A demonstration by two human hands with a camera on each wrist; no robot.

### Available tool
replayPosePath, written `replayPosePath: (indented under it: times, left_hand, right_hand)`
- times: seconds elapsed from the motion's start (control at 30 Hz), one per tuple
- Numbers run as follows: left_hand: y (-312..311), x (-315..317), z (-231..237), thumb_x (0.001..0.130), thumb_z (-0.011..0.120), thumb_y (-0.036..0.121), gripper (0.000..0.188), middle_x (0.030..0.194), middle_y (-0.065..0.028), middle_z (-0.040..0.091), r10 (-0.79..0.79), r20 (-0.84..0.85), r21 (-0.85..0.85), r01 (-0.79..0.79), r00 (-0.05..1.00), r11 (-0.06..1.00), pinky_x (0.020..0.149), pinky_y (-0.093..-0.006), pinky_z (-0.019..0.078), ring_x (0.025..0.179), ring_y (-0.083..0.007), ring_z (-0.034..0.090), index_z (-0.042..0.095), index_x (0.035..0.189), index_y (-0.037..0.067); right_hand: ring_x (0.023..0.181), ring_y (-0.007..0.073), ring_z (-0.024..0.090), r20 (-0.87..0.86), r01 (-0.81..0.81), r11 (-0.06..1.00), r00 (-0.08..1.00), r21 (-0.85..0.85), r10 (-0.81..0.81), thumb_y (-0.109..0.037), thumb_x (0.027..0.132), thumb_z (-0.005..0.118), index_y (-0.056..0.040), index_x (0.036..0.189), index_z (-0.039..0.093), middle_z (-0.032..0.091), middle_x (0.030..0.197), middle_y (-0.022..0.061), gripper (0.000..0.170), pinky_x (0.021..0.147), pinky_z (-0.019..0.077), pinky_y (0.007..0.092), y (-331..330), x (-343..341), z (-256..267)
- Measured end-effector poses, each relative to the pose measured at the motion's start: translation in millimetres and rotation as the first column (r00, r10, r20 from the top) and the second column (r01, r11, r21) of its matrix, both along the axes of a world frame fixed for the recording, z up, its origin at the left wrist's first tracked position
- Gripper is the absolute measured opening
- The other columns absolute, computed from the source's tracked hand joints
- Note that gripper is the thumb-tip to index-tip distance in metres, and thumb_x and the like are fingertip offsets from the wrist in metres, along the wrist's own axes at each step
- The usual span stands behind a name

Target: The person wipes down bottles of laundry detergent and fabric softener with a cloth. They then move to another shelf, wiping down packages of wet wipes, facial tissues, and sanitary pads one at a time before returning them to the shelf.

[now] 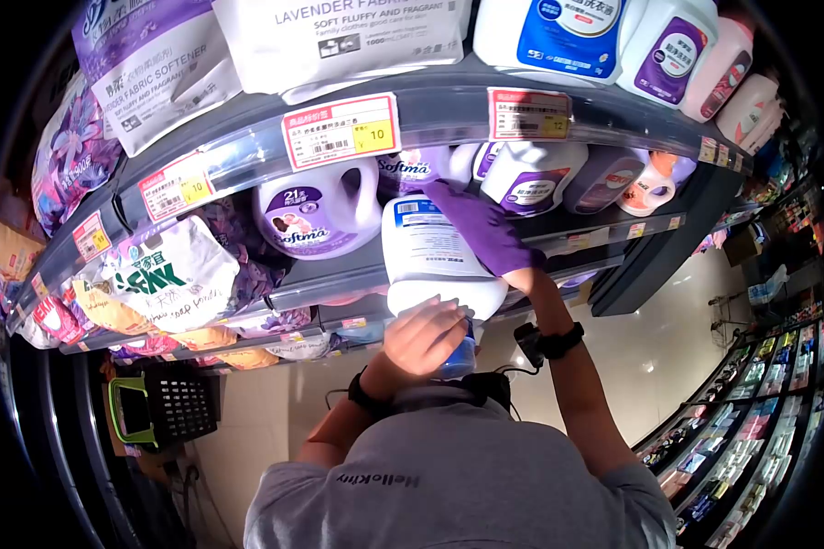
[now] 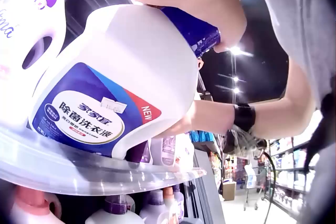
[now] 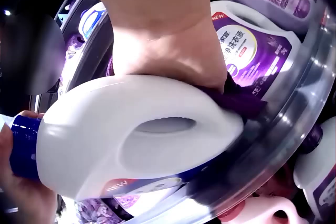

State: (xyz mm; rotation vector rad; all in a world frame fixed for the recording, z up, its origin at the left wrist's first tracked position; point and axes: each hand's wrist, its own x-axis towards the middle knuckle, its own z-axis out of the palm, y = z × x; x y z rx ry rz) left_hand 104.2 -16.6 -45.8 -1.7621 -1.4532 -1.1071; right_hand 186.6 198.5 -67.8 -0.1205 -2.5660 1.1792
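With the left hand (image 1: 426, 337) curled round the blue cap (image 3: 26, 145), evenly steady the laundry-detergent jug (image 1: 435, 252) beyond its fingers — right hand (image 1: 493, 233) (finger spread unclear).

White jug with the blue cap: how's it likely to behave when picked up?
The white jug is probably stiff: its moulded walls look undented. Likely a bit slippery, given the smooth plastic. Tilted, with the left hand at its blue cap, it would probably tip or roll if released. Opaque walls hide the fill, so weight's unclear.
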Motion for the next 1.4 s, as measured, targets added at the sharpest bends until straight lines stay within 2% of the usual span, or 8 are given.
replayPosePath:
  times: [0.33, 0.67, 0.7, 0.77, 0.8, 1.03, 1.27, 1.4]
  left_hand:
    - [19.4, -10.1, 37.0, 0.057, 0.074, 0.024, 0.047, 0.093, -0.0121, 0.059, 0.048, 0.244, -0.090, -0.027, 0.969, 0.996, 0.082, -0.0391, 0.0469, 0.085, -0.0270, 0.060, 0.057, 0.095, 0.002]
    - [60.4, -51.3, 73.0, 0.054, 0.077, 0.020, 0.065, 0.094, -0.0110, 0.060, 0.082, 0.650, -0.048, -0.067, 0.755, 0.997, 0.079, -0.0344, 0.0440, 0.089, -0.0262, 0.057, 0.047, 0.110, 0.002]
    - [66.5, -52.2, 75.0, 0.054, 0.077, 0.021, 0.064, 0.093, -0.0107, 0.059, 0.096, 0.638, -0.024, -0.105, 0.764, 0.994, 0.078, -0.0356, 0.0432, 0.089, -0.0278, 0.056, 0.047, 0.108, 0.003]
    - [81.3, -57.8, 74.5, 0.053, 0.076, 0.031, 0.057, 0.084, -0.0132, 0.059, 0.155, 0.643, -0.032, -0.177, 0.750, 0.984, 0.079, -0.0399, 0.0417, 0.083, -0.0346, 0.055, 0.052, 0.096, 0.003]
    - [89.4, -60.2, 76.5, 0.054, 0.076, 0.032, 0.055, 0.086, -0.0144, 0.058, 0.143, 0.647, 0.001, -0.188, 0.749, 0.982, 0.080, -0.0402, 0.0411, 0.085, -0.0349, 0.054, 0.053, 0.095, 0.003]
    - [123.4, -103.2, 65.8, 0.063, 0.071, 0.036, 0.053, 0.098, -0.0157, 0.057, 0.157, 0.505, 0.043, -0.207, 0.849, 0.977, 0.077, -0.0390, 0.0427, 0.090, -0.0334, 0.054, 0.055, 0.103, 0.005]
    - [127.7, -111.3, 57.5, 0.065, 0.069, 0.040, 0.057, 0.098, -0.0166, 0.057, 0.218, 0.482, 0.043, -0.271, 0.849, 0.962, 0.072, -0.0387, 0.0444, 0.088, -0.0336, 0.055, 0.054, 0.106, 0.003]
    - [118.4, -102.9, 49.0, 0.067, 0.067, 0.036, 0.053, 0.102, -0.0192, 0.054, 0.395, 0.463, -0.118, -0.386, 0.794, 0.915, 0.074, -0.0392, 0.0435, 0.089, -0.0346, 0.053, 0.054, 0.104, 0.001]
  right_hand:
    - [0.113, 0.0206, 0.040, -0.136, 0.270, 0.909, 0.936, -0.318, -0.326, -0.017, 0.088, 0.045, -0.0004, 0.127, 0.034, 0.040, 0.125, 0.0104, 0.044, 0.096, 0.0335, 0.0305, -2.2, 21.9, -21.3]
    - [0.103, 0.0170, 0.045, -0.260, 0.307, 0.909, 0.888, -0.281, -0.380, -0.023, 0.092, 0.040, -0.0052, 0.129, 0.031, 0.044, 0.117, 0.0040, 0.042, 0.089, 0.0376, 0.0293, -37.7, -4.7, -19.9]
    - [0.096, 0.0154, 0.046, -0.290, 0.106, 0.830, 0.906, -0.547, -0.307, -0.022, 0.091, 0.042, -0.0072, 0.127, 0.034, 0.045, 0.109, 0.0032, 0.039, 0.084, 0.0391, 0.0282, -40.1, -4.7, -11.1]
    - [0.082, 0.0124, 0.048, -0.384, -0.282, 0.391, 0.899, -0.876, -0.211, -0.020, 0.089, 0.046, -0.0111, 0.122, 0.041, 0.048, 0.093, 0.0015, 0.035, 0.074, 0.0421, 0.0260, -45.5, -5.7, 3.1]
    - [0.083, 0.0128, 0.048, -0.387, -0.291, 0.374, 0.897, -0.881, -0.215, -0.020, 0.088, 0.046, -0.0108, 0.121, 0.042, 0.048, 0.093, 0.0019, 0.034, 0.074, 0.0422, 0.0264, -46.3, -8.1, 6.1]
    - [0.085, 0.0157, 0.049, -0.319, 0.161, 0.936, 0.910, -0.314, -0.264, -0.015, 0.085, 0.050, -0.0086, 0.116, 0.047, 0.050, 0.095, 0.0044, 0.032, 0.074, 0.0427, 0.0291, -23.2, -44.2, 6.7]
    - [0.084, 0.0216, 0.054, -0.451, 0.294, 0.837, 0.890, 0.462, -0.064, -0.003, 0.078, 0.055, -0.0007, 0.096, 0.058, 0.056, 0.090, 0.0107, 0.019, 0.075, 0.0441, 0.0329, -27.8, -60.2, -49.2]
    - [0.089, 0.0202, 0.055, -0.532, 0.150, 0.943, 0.846, 0.297, 0.033, -0.005, 0.070, 0.065, -0.0010, 0.101, 0.056, 0.058, 0.095, 0.0102, 0.032, 0.078, 0.0443, 0.0310, -28.6, -54.5, -80.1]
